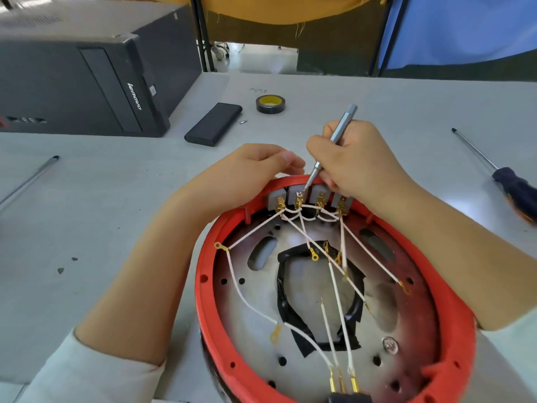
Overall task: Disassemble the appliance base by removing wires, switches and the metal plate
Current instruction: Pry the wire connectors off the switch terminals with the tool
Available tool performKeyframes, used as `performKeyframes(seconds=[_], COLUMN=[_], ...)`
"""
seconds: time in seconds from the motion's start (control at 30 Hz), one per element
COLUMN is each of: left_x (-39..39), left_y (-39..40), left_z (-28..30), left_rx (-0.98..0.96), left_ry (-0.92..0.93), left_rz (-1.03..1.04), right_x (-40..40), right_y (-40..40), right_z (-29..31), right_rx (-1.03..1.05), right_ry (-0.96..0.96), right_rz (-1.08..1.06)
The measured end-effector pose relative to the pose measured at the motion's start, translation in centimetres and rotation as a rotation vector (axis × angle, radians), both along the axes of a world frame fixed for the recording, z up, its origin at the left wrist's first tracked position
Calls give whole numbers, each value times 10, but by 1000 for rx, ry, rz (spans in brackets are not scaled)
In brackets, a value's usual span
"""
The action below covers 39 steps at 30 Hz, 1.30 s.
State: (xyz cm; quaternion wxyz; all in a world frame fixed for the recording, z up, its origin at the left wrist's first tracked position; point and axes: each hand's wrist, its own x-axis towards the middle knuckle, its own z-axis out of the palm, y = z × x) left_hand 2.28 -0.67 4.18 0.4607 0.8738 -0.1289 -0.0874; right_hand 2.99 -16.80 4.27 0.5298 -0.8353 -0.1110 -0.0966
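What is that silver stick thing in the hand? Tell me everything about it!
It is a slim silver screwdriver, metal by its look, with a six-sided top end and a thinner shaft below. The right hand grips it like a pen, tilted, top leaning away to the right. Its tip points down at the second of four grey switches along the far edge of the red base, seemingly on a small terminal screw there. Part of the shaft is hidden by the fingers.
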Motion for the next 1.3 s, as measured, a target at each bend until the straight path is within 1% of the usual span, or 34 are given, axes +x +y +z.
performKeyframes(seconds=[0.23, 0.3, 0.43, 0.5, 0.57, 0.6, 0.7, 0.73, 0.87, 0.97, 1.13, 1.3], left_x=[-15, -15, -12, -9, -7, -5, -2, -1, 3, 4, 4, 3], left_y=[-5, -7, -6, -7, -8, -8, -5, -4, -3, -2, -3, -4], left_z=[-1, -2, 2, 3, 5, 5, 4, 3, -3, -5, -6, -6], left_rx=[190, 222, 212, 208, 202, 203, 199, 183, 154, 126, 142, 155], left_ry=[-27, -10, 84, 104, 136, 155, 179, 177, 140, 138, 113, 111], left_rz=[22, -10, -115, -136, -162, -181, -220, -226, -214, -225, -200, -199], right_x=[-9, -15, -26, -24, -20, -17, -11, -11, -13, -15, -17, -19], right_y=[-4, -5, -13, -14, -10, -6, 1, 2, 1, 0, 2, 3], right_z=[1, 5, 18, 24, 26, 24, 13, 8, -1, -1, -3, -3], right_rx=[11, 28, 78, 6, -77, -81, 76, 94, -89, -127, -211, -243], right_ry=[12, 67, 180, 139, 60, 28, -5, -23, -193, -294, -369, -411], right_rz=[-117, -91, 51, 108, 138, 141, 87, 67, 13, -26, 11, 10])
